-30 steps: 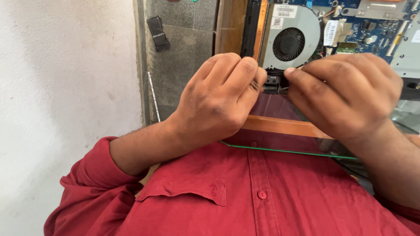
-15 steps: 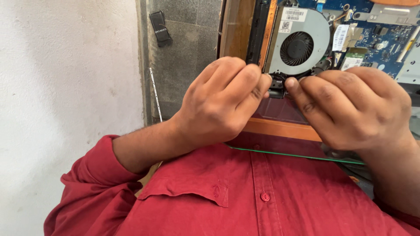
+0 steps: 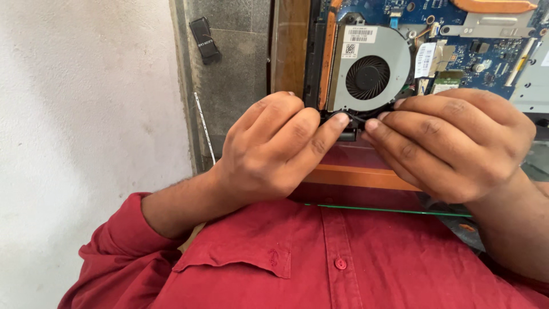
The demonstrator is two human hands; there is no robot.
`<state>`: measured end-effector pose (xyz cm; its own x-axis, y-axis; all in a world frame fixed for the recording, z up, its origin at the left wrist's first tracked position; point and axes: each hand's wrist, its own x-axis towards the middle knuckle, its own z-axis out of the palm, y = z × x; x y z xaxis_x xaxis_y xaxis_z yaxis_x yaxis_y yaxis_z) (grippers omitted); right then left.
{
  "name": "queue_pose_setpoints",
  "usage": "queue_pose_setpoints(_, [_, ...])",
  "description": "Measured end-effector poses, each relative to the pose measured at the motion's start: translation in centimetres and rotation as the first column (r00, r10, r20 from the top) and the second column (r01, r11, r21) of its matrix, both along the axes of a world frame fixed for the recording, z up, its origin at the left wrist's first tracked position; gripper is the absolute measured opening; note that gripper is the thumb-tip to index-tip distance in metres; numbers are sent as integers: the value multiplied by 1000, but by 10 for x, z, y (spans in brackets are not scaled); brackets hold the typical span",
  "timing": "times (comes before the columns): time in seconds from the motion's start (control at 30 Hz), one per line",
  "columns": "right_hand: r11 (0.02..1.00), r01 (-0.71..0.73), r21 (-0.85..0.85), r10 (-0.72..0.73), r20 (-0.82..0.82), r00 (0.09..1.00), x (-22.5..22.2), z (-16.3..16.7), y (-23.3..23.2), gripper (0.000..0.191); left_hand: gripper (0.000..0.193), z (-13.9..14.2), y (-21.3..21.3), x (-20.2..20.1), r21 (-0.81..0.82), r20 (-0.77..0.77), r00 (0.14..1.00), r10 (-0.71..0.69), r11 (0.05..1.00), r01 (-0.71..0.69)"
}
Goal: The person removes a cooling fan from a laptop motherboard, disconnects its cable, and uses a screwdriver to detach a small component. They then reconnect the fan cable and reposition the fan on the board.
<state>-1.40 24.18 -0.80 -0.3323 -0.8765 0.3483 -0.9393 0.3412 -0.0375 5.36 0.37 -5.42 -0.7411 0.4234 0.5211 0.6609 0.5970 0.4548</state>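
Fingertips of my left hand point(image 3: 269, 151) and right hand point(image 3: 452, 146) pinch the black cable point(image 3: 355, 118) near the fan point(image 3: 369, 76); I pull gently, evenly.

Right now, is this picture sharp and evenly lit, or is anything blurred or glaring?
Head view: soft, even light, no harsh glare; the left hand, right hand and cooling fan are sharp; faint shadow under the fingers hides the small black part they pinch; the red shirt up close looks slightly soft.

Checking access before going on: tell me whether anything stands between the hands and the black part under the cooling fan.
Nothing visible does. The left hand and right hand already have fingertips on the small black part at the lower edge of the cooling fan.
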Motion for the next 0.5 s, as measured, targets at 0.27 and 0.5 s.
queue_pose_setpoints(0.27, [999,-32,0,32,34,999,-4,-9,4,10,16,-1,1,-10,140,17,1000,17,990,-19])
queue_pose_setpoints(0.5, [998,-67,-7,67,41,997,-7,-16,5,8,13,-13,2,-9,196,59,998,-12,981,0])
